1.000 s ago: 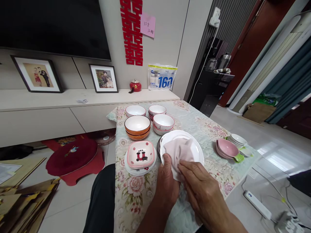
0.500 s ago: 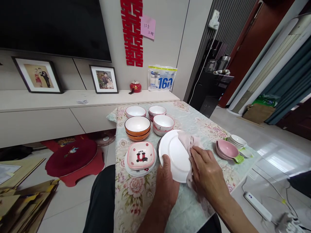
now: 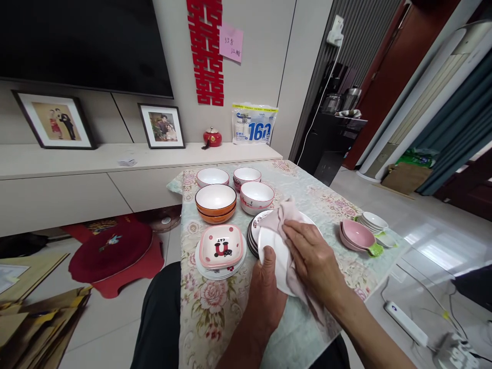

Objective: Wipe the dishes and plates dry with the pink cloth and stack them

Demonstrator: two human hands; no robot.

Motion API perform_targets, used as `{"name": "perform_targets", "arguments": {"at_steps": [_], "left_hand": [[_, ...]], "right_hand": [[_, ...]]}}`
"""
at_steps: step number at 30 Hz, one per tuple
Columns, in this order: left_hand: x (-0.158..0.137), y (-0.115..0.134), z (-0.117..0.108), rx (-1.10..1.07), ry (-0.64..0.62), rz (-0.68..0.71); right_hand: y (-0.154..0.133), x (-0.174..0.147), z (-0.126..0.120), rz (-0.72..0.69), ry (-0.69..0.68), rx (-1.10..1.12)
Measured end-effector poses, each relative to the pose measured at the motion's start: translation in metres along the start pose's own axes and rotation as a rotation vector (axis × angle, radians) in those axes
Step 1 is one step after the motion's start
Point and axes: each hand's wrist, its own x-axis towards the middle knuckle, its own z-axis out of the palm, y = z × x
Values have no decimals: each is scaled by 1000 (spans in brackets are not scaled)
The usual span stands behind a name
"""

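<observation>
A white plate (image 3: pixel 274 256) is tilted above the table, its near-left rim gripped by my left hand (image 3: pixel 267 292) with the thumb on top. My right hand (image 3: pixel 313 256) presses a pale pink cloth (image 3: pixel 282 218) against the plate's face, and the cloth hangs down below the fingers. Behind the held plate stands a stack of dark-edged plates (image 3: pixel 253 233), partly covered by it. Left of them, a square pink-rimmed cat dish (image 3: pixel 222 247) rests on several white plates (image 3: pixel 219 274).
Orange bowls (image 3: pixel 216 205) and red-rimmed white bowls (image 3: pixel 257 197) stand farther back on the flowered tablecloth (image 3: pixel 213 307). Pink leaf-shaped bowls (image 3: pixel 356 236) and small white bowls (image 3: pixel 372 221) sit near the right edge. A red stool (image 3: pixel 115 256) is on the floor at left.
My right hand and the cloth have moved left and up across the plate, covering more of it. The plate has turned and shifted slightly right, so more of the stack behind shows.
</observation>
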Motion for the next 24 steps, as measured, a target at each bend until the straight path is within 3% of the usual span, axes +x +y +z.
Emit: {"name": "perform_targets", "arguments": {"at_steps": [3, 7, 11, 14, 19, 24], "left_hand": [[1, 0, 0, -154, -43, -37], [3, 0, -4, -207, -25, 5], [4, 2, -5, -179, 33, 59], [3, 2, 0, -272, 42, 69], [0, 1, 5, -261, -33, 6], [-2, -2, 4, -230, -77, -76]], "right_hand": [[13, -3, 1, 63, 5, -162], [1, -25, -2, 150, -4, -332], [-18, -49, -5, 133, 1, -265], [-15, -56, -8, 122, 48, -165], [17, -42, -14, 236, 207, -184], [31, -12, -18, 250, 226, -197]]}}
